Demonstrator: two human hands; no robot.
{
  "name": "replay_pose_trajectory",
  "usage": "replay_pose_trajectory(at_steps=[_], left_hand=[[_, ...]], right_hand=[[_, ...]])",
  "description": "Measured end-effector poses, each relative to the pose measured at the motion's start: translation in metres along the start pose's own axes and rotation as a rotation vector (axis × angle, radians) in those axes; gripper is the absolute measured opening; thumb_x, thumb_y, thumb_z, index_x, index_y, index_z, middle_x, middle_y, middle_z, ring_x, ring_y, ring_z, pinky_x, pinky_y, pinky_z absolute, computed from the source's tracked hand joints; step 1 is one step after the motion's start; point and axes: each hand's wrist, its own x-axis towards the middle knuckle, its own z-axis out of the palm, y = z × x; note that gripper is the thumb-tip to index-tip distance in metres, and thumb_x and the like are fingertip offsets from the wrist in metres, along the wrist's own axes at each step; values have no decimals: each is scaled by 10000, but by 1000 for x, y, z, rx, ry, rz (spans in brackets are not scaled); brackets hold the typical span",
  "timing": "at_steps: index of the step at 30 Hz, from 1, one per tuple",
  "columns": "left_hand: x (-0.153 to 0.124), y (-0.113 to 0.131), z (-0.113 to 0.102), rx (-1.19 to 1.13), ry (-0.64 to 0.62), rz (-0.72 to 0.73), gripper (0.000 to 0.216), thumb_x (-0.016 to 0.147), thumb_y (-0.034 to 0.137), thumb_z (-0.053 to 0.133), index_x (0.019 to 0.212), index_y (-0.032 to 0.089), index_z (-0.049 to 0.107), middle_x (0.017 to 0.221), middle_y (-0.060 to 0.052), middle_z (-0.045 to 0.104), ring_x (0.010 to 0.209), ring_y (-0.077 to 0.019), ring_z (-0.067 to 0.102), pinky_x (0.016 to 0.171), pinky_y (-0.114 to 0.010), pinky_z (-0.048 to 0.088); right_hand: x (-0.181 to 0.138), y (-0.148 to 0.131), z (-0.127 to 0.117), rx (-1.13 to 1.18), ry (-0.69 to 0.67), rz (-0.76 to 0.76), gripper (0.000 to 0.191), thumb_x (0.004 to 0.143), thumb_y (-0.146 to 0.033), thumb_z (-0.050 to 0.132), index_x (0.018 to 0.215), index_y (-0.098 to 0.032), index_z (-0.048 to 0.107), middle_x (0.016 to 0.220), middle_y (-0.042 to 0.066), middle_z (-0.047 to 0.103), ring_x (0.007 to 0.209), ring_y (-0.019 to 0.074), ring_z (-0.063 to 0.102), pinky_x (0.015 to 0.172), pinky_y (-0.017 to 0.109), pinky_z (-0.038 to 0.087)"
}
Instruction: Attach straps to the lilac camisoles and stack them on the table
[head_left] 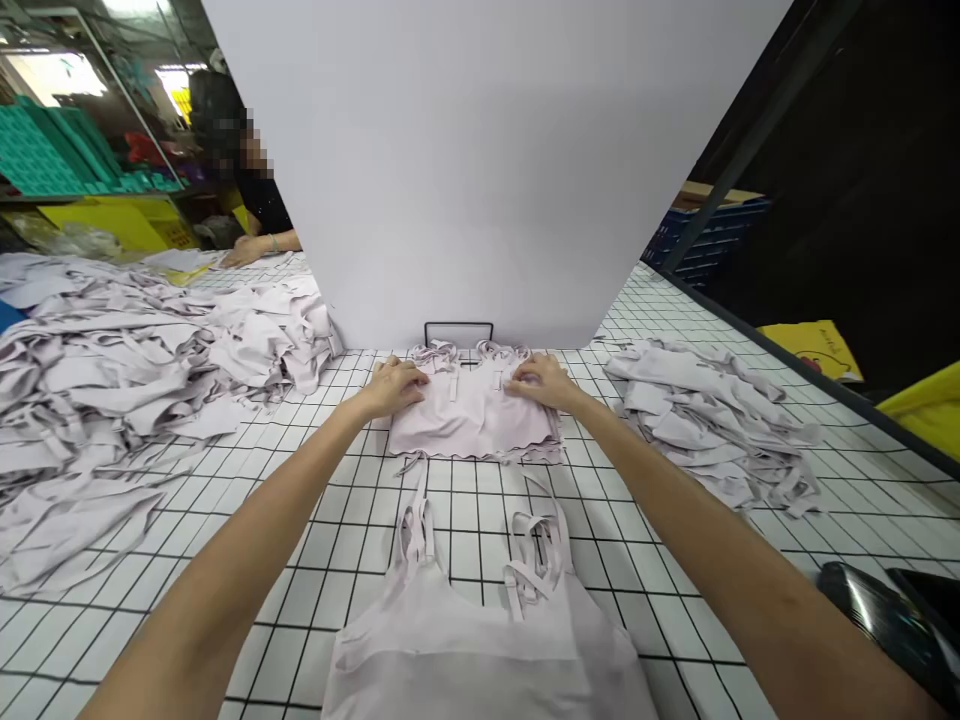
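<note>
**Two hands on a stack of pale tops at a grid-lined table**

The white table [465, 515] is ruled with black lines into squares. A big white board [480, 180] rises at its far side, with a thin black wire frame [459, 324] at its foot. Behind on the left are green crates [52, 150], bright lights and another person [264, 205], one forearm resting on the table. A blue crate [705, 235] stands in the dark area on the right.

The stack of tops [480, 415] lies in the middle, just in front of the frame, straps toward the board. The left hand [394, 387] touches its left side, fingers bent and close together; the right hand [547, 382] is on its right side, thumb and fingertips near each other. Whether either hand pinches cloth, I cannot tell.

A single top [465, 650] lies nearest the wearer, its straps reaching toward the stack; a band of grid shows between the two. Grid also shows between the left forearm and the large heap of cloth [150, 360]. On the other side, the right forearm passes close by the smaller pile of cloth [705, 420]. Beyond that pile, the table's dark rim [810, 385] slants toward the wearer, a yellow bag [814, 345] just outside it.
</note>
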Motion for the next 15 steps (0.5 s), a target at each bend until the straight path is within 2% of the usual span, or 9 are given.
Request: replay_pose_trajectory(at_steps=[3, 6, 9, 11, 15], left_hand=[[6, -13, -4, 0, -1, -10, 130, 732, 350, 683, 778, 237, 731, 937, -55, 730, 990, -293, 541, 982, -477, 394], [16, -23, -8, -28, 45, -30, 163, 803, 355, 616, 794, 224, 713, 938, -58, 726, 971, -260, 584, 948, -412, 437], [27, -28, -10, -40, 102, -57, 161, 819, 333, 595, 809, 210, 699, 940, -65, 718, 944, -246, 608, 886, -375, 465], [30, -26, -8, -29, 140, -75, 148, 812, 322, 603, 795, 203, 691, 948, -72, 707, 943, -253, 603, 891, -391, 459], [26, -18, 4, 10, 200, -83, 154, 791, 350, 667, 851, 217, 716, 1066, -81, 679, 1079, -299, 541, 1007, -477, 377]], right_hand=[[-3, 17, -5, 11, -5, 8, 258, 767, -468, 750, 720, -223, 683, 1072, 63, 628, 1137, 297, 489, 957, 473, 406], [3, 30, -9, 6, 51, 37, 285, 840, -470, 657, 724, -211, 640, 1068, 81, 611, 1135, 290, 474, 945, 449, 410], [10, 35, -8, -21, 110, 72, 294, 844, -460, 633, 699, -206, 602, 1025, 94, 605, 1095, 303, 475, 923, 464, 412], [10, 33, -6, -42, 154, 85, 268, 847, -436, 629, 714, -205, 593, 1019, 101, 598, 1072, 310, 479, 911, 477, 409], [3, 25, -1, -70, 226, 33, 182, 905, -383, 565, 873, -213, 622, 1088, 116, 586, 1098, 304, 467, 958, 489, 380]])
